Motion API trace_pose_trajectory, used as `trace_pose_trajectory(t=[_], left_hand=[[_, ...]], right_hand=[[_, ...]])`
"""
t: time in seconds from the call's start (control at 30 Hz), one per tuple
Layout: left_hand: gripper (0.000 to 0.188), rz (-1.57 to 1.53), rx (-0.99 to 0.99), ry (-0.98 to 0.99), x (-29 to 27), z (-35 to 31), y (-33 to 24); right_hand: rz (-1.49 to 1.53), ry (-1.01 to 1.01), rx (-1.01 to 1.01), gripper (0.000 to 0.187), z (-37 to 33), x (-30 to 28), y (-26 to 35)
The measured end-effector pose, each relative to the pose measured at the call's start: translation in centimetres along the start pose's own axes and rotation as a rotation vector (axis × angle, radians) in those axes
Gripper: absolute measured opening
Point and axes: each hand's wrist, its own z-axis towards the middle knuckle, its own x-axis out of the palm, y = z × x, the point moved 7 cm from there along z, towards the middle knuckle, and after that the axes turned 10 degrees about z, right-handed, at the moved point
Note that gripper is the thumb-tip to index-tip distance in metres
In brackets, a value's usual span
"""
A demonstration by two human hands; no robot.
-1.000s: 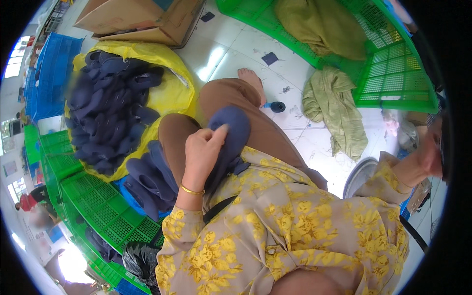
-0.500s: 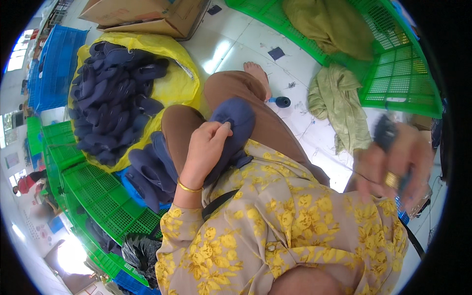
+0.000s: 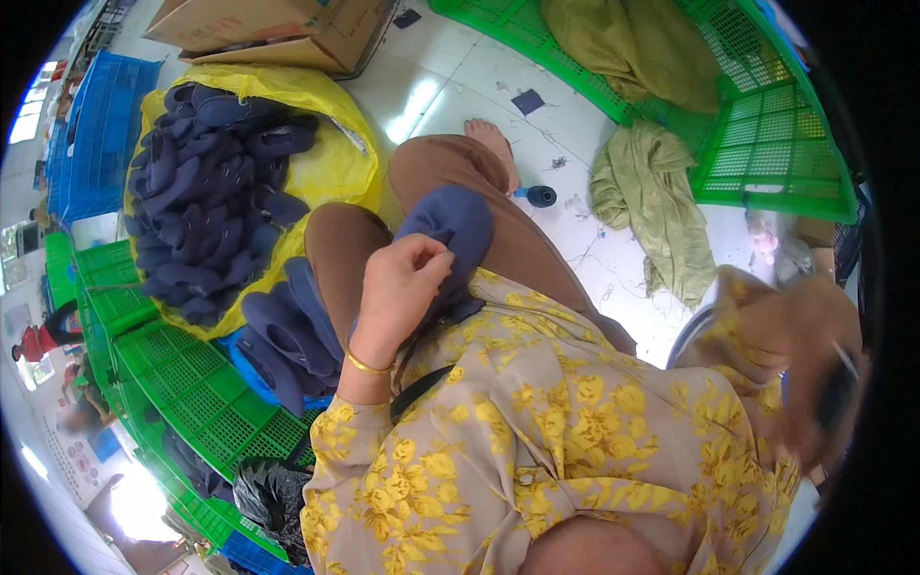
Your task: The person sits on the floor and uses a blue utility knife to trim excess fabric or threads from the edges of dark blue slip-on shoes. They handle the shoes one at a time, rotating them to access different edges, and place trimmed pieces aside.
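Note:
My left hand point(image 3: 398, 283) is closed in a pinch on a navy felt slipper point(image 3: 470, 225), which lies over my lap with its rounded end up. A gold bangle circles that wrist. Far to the right, my right hand point(image 3: 815, 374) is smeared by motion. Something dark shows beside its fingers, too blurred to name. More navy slippers point(image 3: 287, 326) lean together against my left thigh. Beyond them, a yellow sack point(image 3: 335, 172) gapes around a heap of similar navy slippers point(image 3: 206, 192).
Green plastic crates point(image 3: 206, 383) line my left side; another green crate point(image 3: 776, 158) stands at the far right, with olive cloth point(image 3: 637, 48) in it. A pale green cloth point(image 3: 656, 211) and a thread spool point(image 3: 541, 196) lie on the tiled floor. A cardboard box point(image 3: 259, 29) stands behind the sack.
My right hand has swung farther right and a little downward, away from my body. My left hand keeps its hold on the slipper, almost in place.

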Motion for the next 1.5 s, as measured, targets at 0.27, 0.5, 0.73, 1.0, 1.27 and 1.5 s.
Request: trace_pose_trajectory(t=[0.27, 0.5, 0.73, 1.0, 1.27, 1.5], left_hand=[[0.003, -0.484, -0.061, 0.174, -0.1, -3.0, -0.3], [0.005, -0.604, -0.108, 0.089, -0.6, -3.3, 0.9], [0.005, -0.367, -0.031, 0.043, 0.7, -3.3, 0.3], [0.01, -0.55, -0.104, -0.056, -0.1, -2.6, 0.0], [0.011, 0.032, 0.316, -0.327, -0.5, -3.2, -2.2], [0.005, 0.204, 0.327, -0.384, -0.8, -3.0, -2.8]], right_hand=[[-0.72, -0.118, 0.303, 0.044, 2.5, -0.6, -20.2], [-0.614, -0.02, 0.359, 0.03, 2.8, -1.5, -23.6], [-0.575, -0.209, 0.347, 0.018, 2.7, -1.7, -23.6], [-0.668, -0.115, 0.382, 0.017, 2.1, -1.7, -23.3], [-0.548, -0.353, 0.06, 0.014, 2.4, -1.2, -22.6], [0.554, -0.993, 0.066, 0.01, -0.5, -7.5, -23.2]])
